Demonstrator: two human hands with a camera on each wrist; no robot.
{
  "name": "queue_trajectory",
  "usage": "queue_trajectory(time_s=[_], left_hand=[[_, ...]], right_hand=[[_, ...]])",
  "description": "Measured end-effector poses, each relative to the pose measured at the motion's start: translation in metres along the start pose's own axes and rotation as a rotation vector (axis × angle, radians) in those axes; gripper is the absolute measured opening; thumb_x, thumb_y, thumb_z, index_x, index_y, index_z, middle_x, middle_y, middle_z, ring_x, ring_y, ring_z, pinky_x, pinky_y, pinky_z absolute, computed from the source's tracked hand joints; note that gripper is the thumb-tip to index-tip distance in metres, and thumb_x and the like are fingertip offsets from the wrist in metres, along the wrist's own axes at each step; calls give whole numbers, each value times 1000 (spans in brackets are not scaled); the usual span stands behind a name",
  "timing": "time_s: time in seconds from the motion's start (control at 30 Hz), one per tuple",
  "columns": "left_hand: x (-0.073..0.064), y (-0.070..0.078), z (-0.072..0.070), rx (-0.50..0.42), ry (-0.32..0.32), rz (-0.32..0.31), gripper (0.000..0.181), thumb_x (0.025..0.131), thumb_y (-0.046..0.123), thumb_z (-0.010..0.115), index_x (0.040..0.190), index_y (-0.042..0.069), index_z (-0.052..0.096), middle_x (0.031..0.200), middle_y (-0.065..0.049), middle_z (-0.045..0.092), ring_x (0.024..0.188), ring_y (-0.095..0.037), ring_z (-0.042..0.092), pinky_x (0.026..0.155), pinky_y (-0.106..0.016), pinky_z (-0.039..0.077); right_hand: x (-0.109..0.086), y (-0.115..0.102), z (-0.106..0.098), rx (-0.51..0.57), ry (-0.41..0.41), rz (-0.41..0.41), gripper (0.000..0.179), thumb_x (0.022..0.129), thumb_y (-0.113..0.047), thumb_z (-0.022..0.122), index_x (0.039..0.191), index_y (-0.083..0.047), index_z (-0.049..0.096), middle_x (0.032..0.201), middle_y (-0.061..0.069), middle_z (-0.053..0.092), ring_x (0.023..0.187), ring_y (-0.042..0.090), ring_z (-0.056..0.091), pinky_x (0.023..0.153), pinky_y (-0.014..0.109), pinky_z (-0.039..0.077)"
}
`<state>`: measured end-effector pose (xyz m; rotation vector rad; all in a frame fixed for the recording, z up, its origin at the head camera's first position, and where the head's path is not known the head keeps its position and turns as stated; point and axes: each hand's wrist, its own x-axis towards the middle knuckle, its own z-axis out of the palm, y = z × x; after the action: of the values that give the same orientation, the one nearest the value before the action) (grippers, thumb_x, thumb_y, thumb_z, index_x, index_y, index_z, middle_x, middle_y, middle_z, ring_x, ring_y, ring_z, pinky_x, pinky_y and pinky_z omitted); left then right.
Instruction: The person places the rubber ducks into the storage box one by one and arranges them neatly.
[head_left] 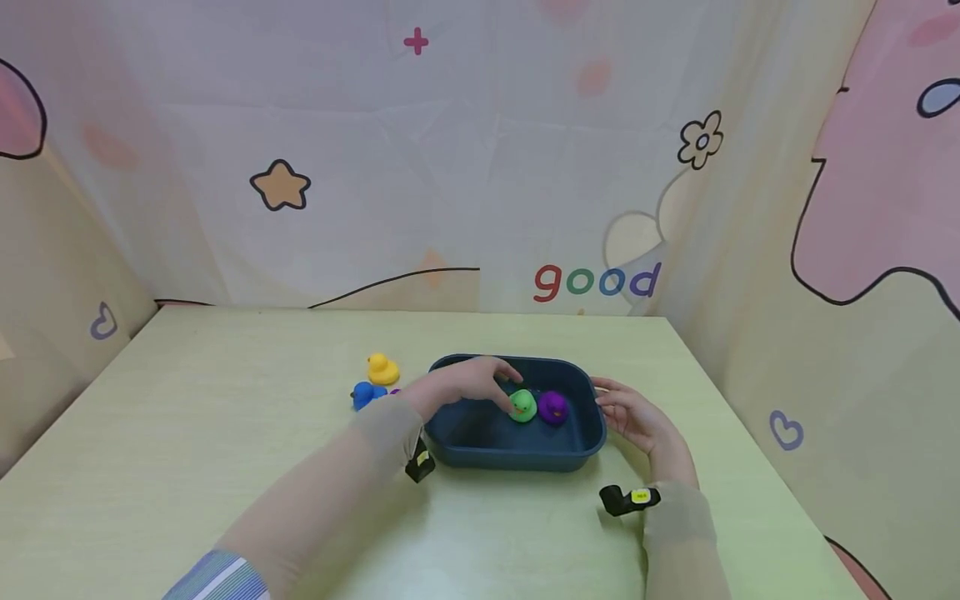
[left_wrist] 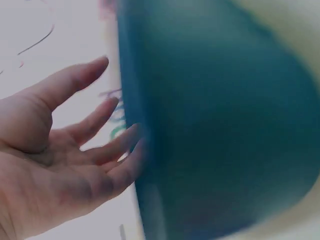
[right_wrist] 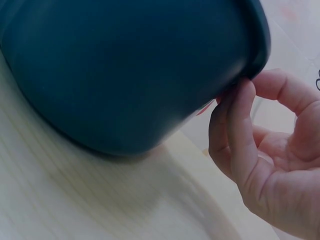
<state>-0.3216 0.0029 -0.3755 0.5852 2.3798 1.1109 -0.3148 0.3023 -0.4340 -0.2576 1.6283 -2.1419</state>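
A dark blue rectangular tub (head_left: 498, 458) stands on the table with a green toy duck (head_left: 523, 407) and a purple toy duck (head_left: 553, 407) inside. Reaching over its left rim, my left hand (head_left: 468, 381) has its fingers spread loosely beside the green duck. The left wrist view shows that palm (left_wrist: 65, 165) holding nothing. On the tub's right side, my right hand (head_left: 637, 417) holds the rim with bent fingers. Its fingertips (right_wrist: 244, 92) meet the rim's outer edge in the right wrist view. Neither wrist view shows the ducks in the tub.
Left of the tub are a yellow toy duck (head_left: 382, 369) and a blue toy duck (head_left: 366, 394). A bit of something purple (head_left: 395, 391) shows behind my left forearm. Printed cloth walls (head_left: 465, 183) enclose the table (head_left: 247, 375) at the back and sides.
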Motion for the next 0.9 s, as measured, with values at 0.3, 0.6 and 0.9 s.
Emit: queue_trajectory(time_s=[0.3,0.6,0.9], left_hand=[[-27,-6,-66,-22,-15,41,57,90,19,68,143,8,48,149,-14,46,140,-33,39,115,-47,34],[-49,-39,-99,-136,119,10,55,94,23,62,145,12,45,147,-12,48,136,-31,43,114,-49,34],[-58,-87,-114,-300,248,20,54,98,16,56,147,3,38,151,-20,40,137,-38,41,116,-52,30]], right_hand=[[0,-2,1,-4,-3,1,31,99,6,35,115,-13,52,99,-2,68,77,4,67,74,17,56],[1,-2,0,0,9,6,33,99,6,35,115,-15,54,100,-1,69,78,5,68,74,17,56],[0,1,-1,-25,8,3,31,99,5,36,117,-14,51,102,-2,69,80,4,68,76,17,56]])
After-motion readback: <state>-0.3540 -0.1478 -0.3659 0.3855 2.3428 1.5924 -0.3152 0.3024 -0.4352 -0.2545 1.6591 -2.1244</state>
